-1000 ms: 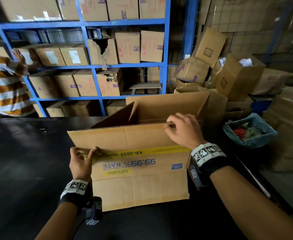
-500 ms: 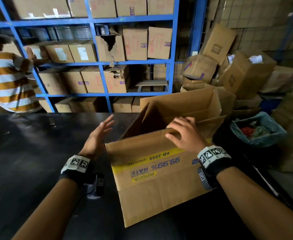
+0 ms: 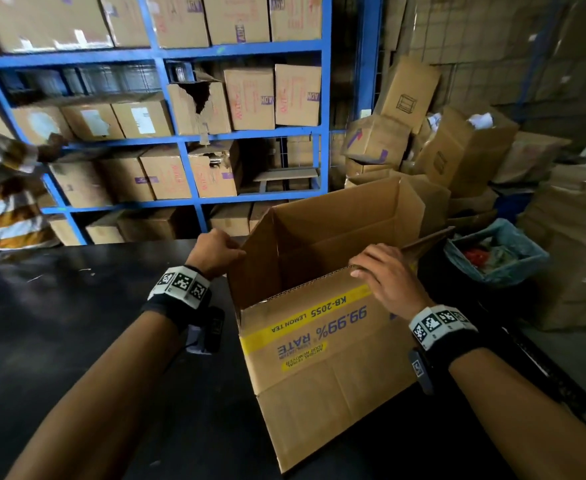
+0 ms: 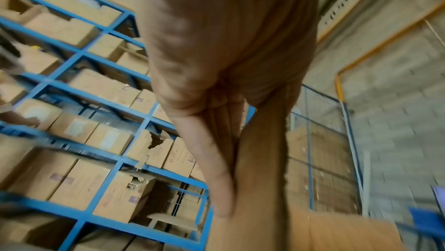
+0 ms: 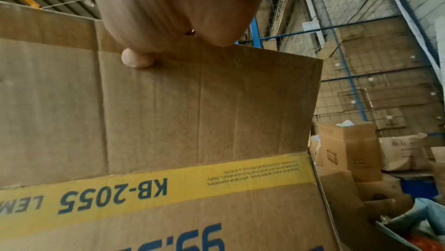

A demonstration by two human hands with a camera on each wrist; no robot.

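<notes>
A brown cardboard box [image 3: 322, 344] with a yellow band and upside-down blue print stands opened into a square on the black table [image 3: 59, 341], its top flaps up. My left hand [image 3: 215, 252] grips the edge of the box's left flap; in the left wrist view the left hand [image 4: 216, 121] is curled round a cardboard edge [image 4: 262, 160]. My right hand [image 3: 385, 275] grips the top edge of the near flap, thumb outside. The right wrist view shows the right hand [image 5: 173, 26] hooked over that flap [image 5: 204, 102]. The box's inside looks empty as far as it shows.
Blue shelving [image 3: 167, 140] stacked with cartons stands behind the table. A person in a striped shirt [image 3: 4, 202] is at the far left. Loose cartons [image 3: 457, 150] pile up at the right, with a blue-lined bin [image 3: 499, 251] beside the table's right edge.
The flattened box has been pulled open into a square shape and turned. My left hand left the near flap, swung free, and now grips the left flap. My right hand stayed on the near flap.
</notes>
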